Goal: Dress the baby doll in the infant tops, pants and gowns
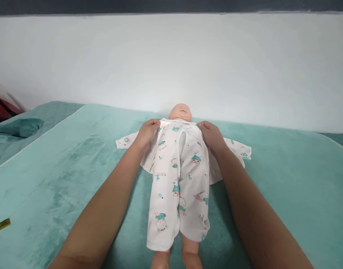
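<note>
A baby doll (181, 111) lies on its back on a teal bed cover (62, 175), head toward the wall, feet toward me. It wears white printed trousers (178, 186) pulled high up its chest, over a matching open shirt (238, 149) spread flat beneath it. My left hand (147, 132) pinches the trousers' waistband at the doll's left-of-frame shoulder, fingers closed on the fabric. My right hand (212, 136) grips the waistband on the other side the same way. The doll's bare feet (177, 257) stick out of the trouser legs at the bottom edge.
A white wall (171, 63) runs behind the bed. A teal pillow (20, 127) lies at the far left, with something red (0, 110) behind it. A small yellow label (1, 226) rests on the cover at the left edge.
</note>
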Demonstrator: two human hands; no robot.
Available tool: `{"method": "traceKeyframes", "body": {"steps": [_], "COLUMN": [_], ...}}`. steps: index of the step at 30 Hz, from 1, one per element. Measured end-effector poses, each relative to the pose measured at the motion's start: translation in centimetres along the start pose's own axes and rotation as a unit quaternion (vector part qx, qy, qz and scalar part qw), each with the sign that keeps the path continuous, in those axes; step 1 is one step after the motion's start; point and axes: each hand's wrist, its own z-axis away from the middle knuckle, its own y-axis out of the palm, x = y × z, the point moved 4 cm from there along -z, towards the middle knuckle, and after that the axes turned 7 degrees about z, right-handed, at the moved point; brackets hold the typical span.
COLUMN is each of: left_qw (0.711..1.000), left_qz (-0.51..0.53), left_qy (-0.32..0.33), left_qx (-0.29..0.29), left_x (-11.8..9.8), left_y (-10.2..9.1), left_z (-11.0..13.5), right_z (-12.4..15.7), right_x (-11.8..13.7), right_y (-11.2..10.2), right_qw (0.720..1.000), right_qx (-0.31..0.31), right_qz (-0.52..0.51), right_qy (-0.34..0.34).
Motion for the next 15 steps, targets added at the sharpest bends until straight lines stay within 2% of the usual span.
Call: {"method": "traceKeyframes", "body": {"steps": [4, 9, 12, 15], "left_qw": [0.994, 0.988, 0.991, 0.998], "left_qz": [0.101, 0.144, 0.125, 0.047], "left_qy": [-0.045, -0.058, -0.055, -0.039], "left_qx": [0.012, 0.005, 0.0, -0.011], "left_x": [-0.24, -0.46, -0.28, 0.16], "left_y": [-0.2, 0.05, 0.35, 0.64], "left_z": [0.24, 0.63, 0.63, 0.24], "right_z": [0.02, 0.11, -0.24, -0.74], "right_x": [0.24, 0.7, 0.61, 0.55], "right_y": [-0.04, 0.08, 0.35, 0.73], "right_qw": [0.998, 0.999, 0.999, 0.997], "right_qx": [0.017, 0.037, 0.029, 0.005], "right_qz": [-0.05, -0.006, 0.032, 0.078], "right_qy": [0.036, 0.023, 0.022, 0.013]}}
